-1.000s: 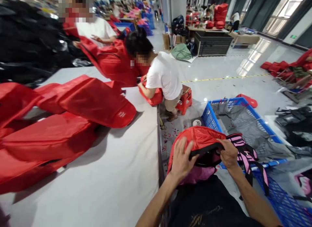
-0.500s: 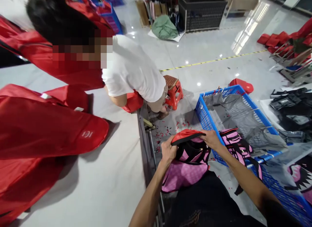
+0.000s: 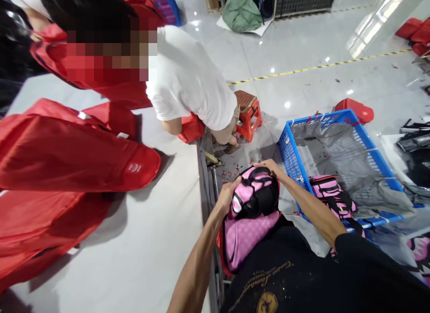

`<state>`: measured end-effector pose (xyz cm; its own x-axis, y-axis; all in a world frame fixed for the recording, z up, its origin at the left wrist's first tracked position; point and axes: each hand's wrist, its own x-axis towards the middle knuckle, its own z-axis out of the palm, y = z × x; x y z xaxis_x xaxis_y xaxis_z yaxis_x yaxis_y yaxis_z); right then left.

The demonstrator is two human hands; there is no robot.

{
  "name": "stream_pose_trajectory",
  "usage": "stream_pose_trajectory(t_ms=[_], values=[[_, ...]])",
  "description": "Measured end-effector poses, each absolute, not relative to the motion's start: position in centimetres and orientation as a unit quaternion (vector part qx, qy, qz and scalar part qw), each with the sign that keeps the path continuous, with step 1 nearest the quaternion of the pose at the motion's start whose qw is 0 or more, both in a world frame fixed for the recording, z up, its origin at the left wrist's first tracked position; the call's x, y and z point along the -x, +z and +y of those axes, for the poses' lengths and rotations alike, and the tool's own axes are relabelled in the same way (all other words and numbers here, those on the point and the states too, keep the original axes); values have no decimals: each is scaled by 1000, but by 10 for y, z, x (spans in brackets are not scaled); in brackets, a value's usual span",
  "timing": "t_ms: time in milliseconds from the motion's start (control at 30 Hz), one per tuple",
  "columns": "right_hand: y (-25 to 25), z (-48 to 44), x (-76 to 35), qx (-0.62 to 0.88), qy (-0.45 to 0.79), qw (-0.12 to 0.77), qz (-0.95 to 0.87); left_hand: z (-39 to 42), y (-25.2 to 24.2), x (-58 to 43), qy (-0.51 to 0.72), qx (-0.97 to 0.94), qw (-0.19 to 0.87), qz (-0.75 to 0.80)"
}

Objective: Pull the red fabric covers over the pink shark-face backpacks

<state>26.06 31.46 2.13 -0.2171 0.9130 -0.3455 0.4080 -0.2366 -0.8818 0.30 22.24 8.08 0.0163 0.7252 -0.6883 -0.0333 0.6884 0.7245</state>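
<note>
Grey table [image 3: 151,241] under red garment bags [image 3: 67,156] (stacked, left side)

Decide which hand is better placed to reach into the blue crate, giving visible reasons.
Probably the right hand: it grips the pink backpack at its far top, on the side next to the blue crate. The left hand holds the side toward the table.

Single head cam, wearer's POV, fwd & steeply down, close over pink bag [image 3: 243,234], table [image 3: 151,259] at left.
</note>
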Motion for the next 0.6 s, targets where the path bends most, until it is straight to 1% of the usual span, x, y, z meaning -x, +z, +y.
stream_pose_trajectory(t_ms=[67,167,233,300,367,500,600], values=[[10,303,-267,590,552,233,-541,204,80,-8,296,-316,654,621],[-10,294,-264,624,556,260,-484,198,70,-21,320,-388,564,654],[-20,295,-260,638,540,284,-470,204,63,-27,316,-414,530,669],[-24,292,-261,647,520,311,-463,210,59,-28,304,-432,523,669],[-26,278,-271,650,497,357,-452,210,57,-28,299,-445,516,668],[-36,218,-295,653,441,445,-426,203,52,-29,315,-449,513,661],[-44,192,-289,686,410,435,-414,205,50,-34,338,-442,504,661]])
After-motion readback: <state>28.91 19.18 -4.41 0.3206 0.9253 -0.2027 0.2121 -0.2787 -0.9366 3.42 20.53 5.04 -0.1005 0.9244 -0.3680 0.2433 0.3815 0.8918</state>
